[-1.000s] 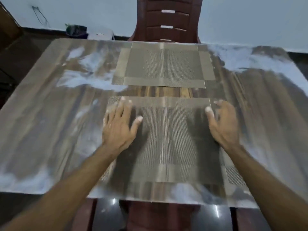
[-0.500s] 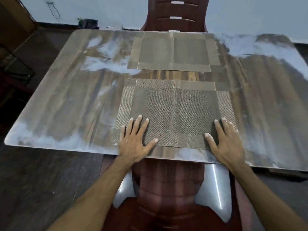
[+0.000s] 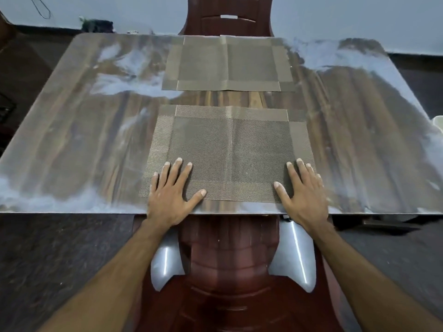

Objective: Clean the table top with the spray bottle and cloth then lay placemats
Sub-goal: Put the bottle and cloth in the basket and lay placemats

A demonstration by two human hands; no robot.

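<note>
Two hands lie flat on the near placemat (image 3: 230, 154), palms down, fingers straight and spread, gripping nothing. The left hand (image 3: 169, 197) covers the mat's near left corner; its heel overhangs the near edge of the table (image 3: 72, 144), and its thumb points right along the mat's near border. The right hand (image 3: 303, 195) covers the near right corner in mirrored pose, thumb pointing left, fingers aimed toward the far side. Both forearms run in from the near bottom corners of the view, bare, converging toward the mat.

The near placemat is woven, brown with a lighter border, lying square to the near table edge and just inside it. A far placemat (image 3: 227, 64) of the same kind lies at the far edge, apart from the near one by a strip of bare wood-grain top. The table surface shows pale glare patches on left and right.

A red-brown near chair (image 3: 227, 264) stands between the forearms below the table edge. A far chair (image 3: 230, 17) stands behind the far mat.
</note>
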